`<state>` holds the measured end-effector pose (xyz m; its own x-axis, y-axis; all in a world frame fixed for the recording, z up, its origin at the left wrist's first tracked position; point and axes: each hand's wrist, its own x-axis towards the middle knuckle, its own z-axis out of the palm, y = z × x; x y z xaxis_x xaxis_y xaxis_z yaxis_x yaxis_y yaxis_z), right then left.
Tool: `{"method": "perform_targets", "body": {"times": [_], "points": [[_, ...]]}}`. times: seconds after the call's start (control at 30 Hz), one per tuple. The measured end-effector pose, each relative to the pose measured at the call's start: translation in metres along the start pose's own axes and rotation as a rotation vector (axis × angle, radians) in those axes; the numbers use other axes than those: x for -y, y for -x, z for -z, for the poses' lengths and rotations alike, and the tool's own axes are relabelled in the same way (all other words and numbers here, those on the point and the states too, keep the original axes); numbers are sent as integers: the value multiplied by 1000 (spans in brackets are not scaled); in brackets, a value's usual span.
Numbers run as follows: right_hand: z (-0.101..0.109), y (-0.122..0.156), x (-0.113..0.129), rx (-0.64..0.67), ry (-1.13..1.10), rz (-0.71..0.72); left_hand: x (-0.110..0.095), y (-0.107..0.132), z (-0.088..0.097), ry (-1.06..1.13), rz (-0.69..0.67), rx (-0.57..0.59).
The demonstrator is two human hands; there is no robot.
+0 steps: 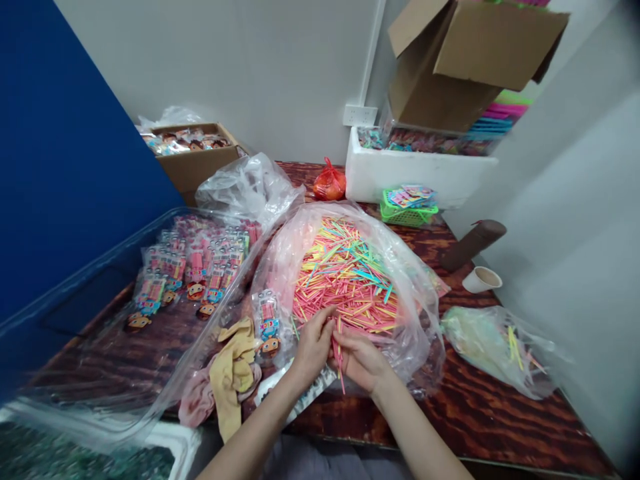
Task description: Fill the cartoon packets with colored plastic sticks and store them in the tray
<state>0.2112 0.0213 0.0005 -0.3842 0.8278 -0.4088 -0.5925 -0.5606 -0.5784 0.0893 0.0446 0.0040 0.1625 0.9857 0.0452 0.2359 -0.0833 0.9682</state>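
Observation:
A large clear plastic bag [420, 293] lies wide open in front of me, filled with a heap of thin coloured sticks [350, 280] in pink, yellow, green and blue. At the near edge of the heap, a small bunch of pink and yellow sticks [339, 357] is between my hands. My right hand [364, 360] has its fingers curled around the bunch from the right. My left hand [313, 343] is closed against it from the left, fingertips partly hidden. Just left of my left hand lies a filled packet with a cartoon head [269, 323]. Partly under my forearms is a white printed wrapper [313, 397].
A clear plastic tub [175, 373] with several filled packets [200, 267] stands left, beside yellow gloves [235, 373]. Behind are a cardboard box [195, 163], red bag [329, 181], green basket [407, 213] and white foam box [420, 175]. At right: brown bottle [473, 243], paper cup [481, 280], plastic bag [500, 347].

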Motion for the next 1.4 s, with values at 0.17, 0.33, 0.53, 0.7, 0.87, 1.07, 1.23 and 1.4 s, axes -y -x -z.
{"method": "perform_targets", "body": {"times": [0.17,0.33,0.53,0.7,0.87,1.07,1.23,1.4], "points": [[-5,12,7,-14,218,190,-9,4,16,20,-24,-27],[11,25,-11,-199,718,513,-21,30,19,-109,-75,-24],[36,23,-44,-230,667,613,-23,61,-8,-466,-445,240],[34,20,-34,-270,762,575,-12,64,4,-534,-419,230],[32,21,-20,-261,864,623,-13,76,24,-488,-333,67],[36,21,-20,-240,945,614,-18,92,19,-509,-377,176],[30,29,-13,-228,928,624,-5,90,37,-614,-351,66],[24,31,-12,-184,914,651,17,80,53,-879,-174,-48]]}}
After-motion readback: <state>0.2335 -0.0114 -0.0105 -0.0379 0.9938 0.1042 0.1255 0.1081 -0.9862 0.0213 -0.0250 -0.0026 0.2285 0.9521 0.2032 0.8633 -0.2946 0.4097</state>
